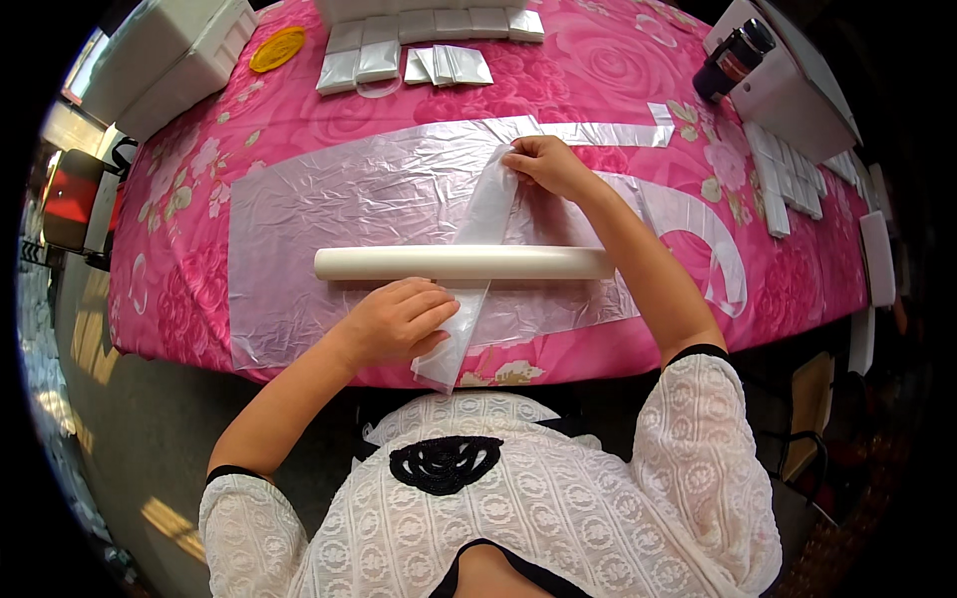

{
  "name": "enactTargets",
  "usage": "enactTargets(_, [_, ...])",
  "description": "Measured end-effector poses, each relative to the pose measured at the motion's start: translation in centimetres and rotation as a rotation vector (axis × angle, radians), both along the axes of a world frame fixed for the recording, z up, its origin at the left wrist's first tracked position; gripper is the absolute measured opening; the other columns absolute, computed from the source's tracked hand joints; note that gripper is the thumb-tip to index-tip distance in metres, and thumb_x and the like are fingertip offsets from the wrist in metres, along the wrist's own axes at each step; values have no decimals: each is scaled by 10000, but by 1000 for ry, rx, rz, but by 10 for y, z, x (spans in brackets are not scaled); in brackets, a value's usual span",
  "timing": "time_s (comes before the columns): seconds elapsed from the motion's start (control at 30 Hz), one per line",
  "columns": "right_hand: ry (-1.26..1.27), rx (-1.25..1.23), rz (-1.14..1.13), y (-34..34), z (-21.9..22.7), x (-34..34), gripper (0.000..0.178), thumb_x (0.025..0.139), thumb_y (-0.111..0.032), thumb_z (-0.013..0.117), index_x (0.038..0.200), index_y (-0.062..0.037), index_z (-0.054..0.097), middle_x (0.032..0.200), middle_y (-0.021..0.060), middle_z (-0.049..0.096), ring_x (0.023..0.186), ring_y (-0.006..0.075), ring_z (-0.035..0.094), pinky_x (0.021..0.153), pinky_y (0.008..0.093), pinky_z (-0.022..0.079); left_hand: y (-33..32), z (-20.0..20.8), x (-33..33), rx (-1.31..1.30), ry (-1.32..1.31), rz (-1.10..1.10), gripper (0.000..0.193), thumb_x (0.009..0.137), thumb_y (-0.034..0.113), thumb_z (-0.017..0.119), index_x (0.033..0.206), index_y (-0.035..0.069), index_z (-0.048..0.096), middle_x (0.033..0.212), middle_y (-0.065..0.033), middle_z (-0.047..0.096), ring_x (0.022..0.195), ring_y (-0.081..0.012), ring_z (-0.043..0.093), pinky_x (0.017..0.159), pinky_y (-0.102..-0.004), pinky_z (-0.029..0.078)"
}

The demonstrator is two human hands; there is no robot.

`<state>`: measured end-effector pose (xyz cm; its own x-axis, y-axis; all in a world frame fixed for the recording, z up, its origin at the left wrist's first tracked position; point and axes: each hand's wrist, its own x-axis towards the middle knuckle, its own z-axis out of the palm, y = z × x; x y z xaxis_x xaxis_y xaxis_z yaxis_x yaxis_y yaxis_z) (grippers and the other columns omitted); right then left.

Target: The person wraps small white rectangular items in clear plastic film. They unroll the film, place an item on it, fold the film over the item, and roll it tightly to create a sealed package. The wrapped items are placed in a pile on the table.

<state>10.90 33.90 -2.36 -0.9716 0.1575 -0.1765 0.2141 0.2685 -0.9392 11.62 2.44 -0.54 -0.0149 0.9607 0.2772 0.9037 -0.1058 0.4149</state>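
Note:
A thin, see-through plastic apron [329, 199] lies spread across the table, crinkled, with a curved neck loop at its right end and a strap reaching out at the far right. Part of it is turned over into a narrow folded band [486, 204] running from far to near. My right hand [543, 164] pinches the far end of this band. My left hand [399, 317] is closed on the band's near part, fingers bent together; the fingertips are partly hidden. A white roll or tube [459, 263] lies crosswise over the apron and the band, between my hands.
A pink flowered cloth [184, 289] covers the table. Folded plastic packets [449, 66] lie in rows at the far side, with more packets [783, 174] at the right. White boxes [788, 90], a dark flask [733, 62] and a yellow round thing [277, 49] stand or lie around the edges.

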Motion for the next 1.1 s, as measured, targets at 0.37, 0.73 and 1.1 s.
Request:
enactTargets(0.37, [290, 454, -319, -30, 19, 26, 251, 806, -193, 613, 986, -17, 612, 962, 122, 611, 847, 217, 589, 755, 321, 465, -5, -21, 57, -286, 122, -38, 791, 769, 504, 506, 1311, -40, 321, 1410, -197, 260, 1322, -315, 230, 1073, -432, 172])
enactTargets(0.73, [303, 917, 19, -49, 20, 130, 464, 752, -173, 643, 1198, -121, 525, 991, 96, 595, 893, 283, 555, 779, 370, 450, -5, -16, 65, -226, -137, -107, 816, 729, 451, 588, 1331, -18, 298, 1412, -209, 247, 1324, -334, 218, 1086, -419, 142])
enactTargets(1.1, [287, 796, 105, -35, 35, 156, 474, 734, -142, 652, 1189, -101, 528, 1033, 100, 593, 919, 298, 549, 807, 377, 437, -3, -15, 50, -332, 234, -151, 820, 670, 283, 645, 1345, -4, 278, 1432, -143, 245, 1335, -247, 224, 1085, -408, 182])
